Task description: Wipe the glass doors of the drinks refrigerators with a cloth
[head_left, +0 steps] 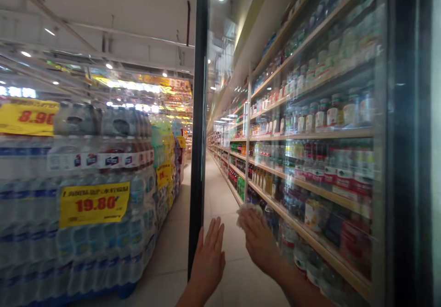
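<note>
A tall glass door (227,247) with a dark frame (199,128) stands in front of me, and the shop aisle shows through it. My left hand (209,252) is by the frame's inner edge, fingers stretched out and close together, with nothing in it; it appears to lie against the glass. Farther right, my right hand (257,236) presses a crumpled pale cloth (248,209) to the glass under its fingers. Most of the cloth is hidden by that hand.
Shelves of bottled drinks (310,178) run along the right, beyond the glass. On the left rise stacked packs of bottled water (103,238) with yellow price signs (94,204). A tiled floor (172,256) lies between them. A dark upright frame (406,160) borders the right.
</note>
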`<state>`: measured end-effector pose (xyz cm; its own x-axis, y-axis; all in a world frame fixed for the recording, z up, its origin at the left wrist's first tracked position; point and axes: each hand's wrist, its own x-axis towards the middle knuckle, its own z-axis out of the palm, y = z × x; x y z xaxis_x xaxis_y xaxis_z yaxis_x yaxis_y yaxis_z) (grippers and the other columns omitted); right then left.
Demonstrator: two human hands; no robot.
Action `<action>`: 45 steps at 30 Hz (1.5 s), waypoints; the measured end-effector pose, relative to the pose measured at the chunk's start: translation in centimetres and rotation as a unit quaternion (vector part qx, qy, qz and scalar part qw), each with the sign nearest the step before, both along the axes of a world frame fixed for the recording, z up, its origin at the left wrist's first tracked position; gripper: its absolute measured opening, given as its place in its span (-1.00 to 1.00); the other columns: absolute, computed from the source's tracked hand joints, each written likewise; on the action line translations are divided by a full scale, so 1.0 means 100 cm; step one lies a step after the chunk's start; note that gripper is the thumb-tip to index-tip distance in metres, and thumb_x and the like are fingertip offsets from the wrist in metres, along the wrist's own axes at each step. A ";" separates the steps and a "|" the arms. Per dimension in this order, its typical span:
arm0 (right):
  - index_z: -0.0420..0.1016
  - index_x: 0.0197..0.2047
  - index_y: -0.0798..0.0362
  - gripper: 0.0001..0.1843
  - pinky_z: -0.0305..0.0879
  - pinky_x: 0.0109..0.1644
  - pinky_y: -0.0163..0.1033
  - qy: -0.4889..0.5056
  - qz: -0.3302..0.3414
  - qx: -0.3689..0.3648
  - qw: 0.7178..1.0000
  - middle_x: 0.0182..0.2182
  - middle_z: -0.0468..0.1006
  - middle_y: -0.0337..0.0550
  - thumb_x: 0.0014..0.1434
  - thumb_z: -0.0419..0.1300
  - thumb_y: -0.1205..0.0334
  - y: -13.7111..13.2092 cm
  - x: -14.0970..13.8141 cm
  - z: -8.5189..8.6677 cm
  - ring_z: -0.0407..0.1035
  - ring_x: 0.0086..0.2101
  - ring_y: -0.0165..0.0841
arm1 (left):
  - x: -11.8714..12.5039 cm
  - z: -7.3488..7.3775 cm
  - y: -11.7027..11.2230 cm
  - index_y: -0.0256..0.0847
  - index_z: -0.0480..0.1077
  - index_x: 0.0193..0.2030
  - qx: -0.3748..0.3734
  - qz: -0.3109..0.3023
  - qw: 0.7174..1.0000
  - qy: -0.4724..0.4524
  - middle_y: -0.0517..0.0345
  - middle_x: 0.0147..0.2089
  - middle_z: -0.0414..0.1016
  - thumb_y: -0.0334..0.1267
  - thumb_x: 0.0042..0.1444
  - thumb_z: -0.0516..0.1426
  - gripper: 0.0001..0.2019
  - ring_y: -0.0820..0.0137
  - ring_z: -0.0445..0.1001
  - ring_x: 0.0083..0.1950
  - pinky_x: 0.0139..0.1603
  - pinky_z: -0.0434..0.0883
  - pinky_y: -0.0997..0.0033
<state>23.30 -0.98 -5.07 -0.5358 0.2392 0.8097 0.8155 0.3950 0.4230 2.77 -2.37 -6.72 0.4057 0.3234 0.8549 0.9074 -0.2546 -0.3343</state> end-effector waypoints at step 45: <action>0.22 0.19 0.11 -0.48 -0.26 0.30 0.08 -0.025 0.071 0.004 0.997 0.27 0.05 -0.12 0.14 -0.02 0.31 0.040 -0.098 0.180 -0.18 0.27 -0.20 | -0.051 0.107 0.008 -0.42 -0.17 0.32 0.113 0.011 0.993 -0.040 -0.19 0.32 0.02 -0.41 0.06 -0.03 -0.33 0.17 -0.11 0.37 0.27 0.03 0.02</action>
